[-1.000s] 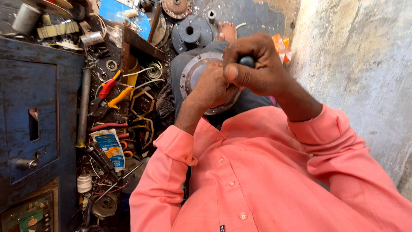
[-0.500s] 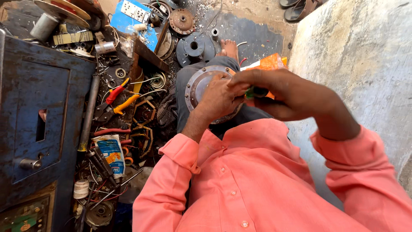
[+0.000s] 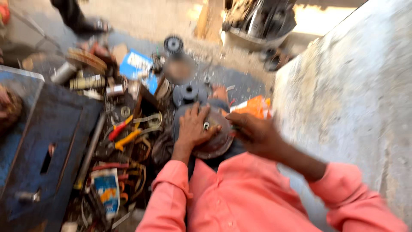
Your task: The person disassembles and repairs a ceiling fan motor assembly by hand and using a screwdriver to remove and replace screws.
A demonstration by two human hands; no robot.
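Observation:
A round metal motor part point(image 3: 214, 144) rests on my lap, with a short shaft sticking up at its middle. My left hand point(image 3: 194, 128) lies flat on top of it, fingers spread around the shaft. My right hand point(image 3: 252, 132) is at the part's right edge, fingers closed on a thin dark tool whose shape is blurred. My salmon-pink shirt sleeves fill the lower part of the view.
A blue metal box point(image 3: 38, 150) stands at the left. Between it and me lies a heap of pliers with red and yellow handles point(image 3: 124, 133), wires and metal parts. An orange packet point(image 3: 256, 107) lies behind the motor part. A rough concrete wall point(image 3: 356, 94) rises at the right.
My head has tilted up, showing more floor. My right hand came down from in front of my face to the part's right edge. The left hand has flattened on the part.

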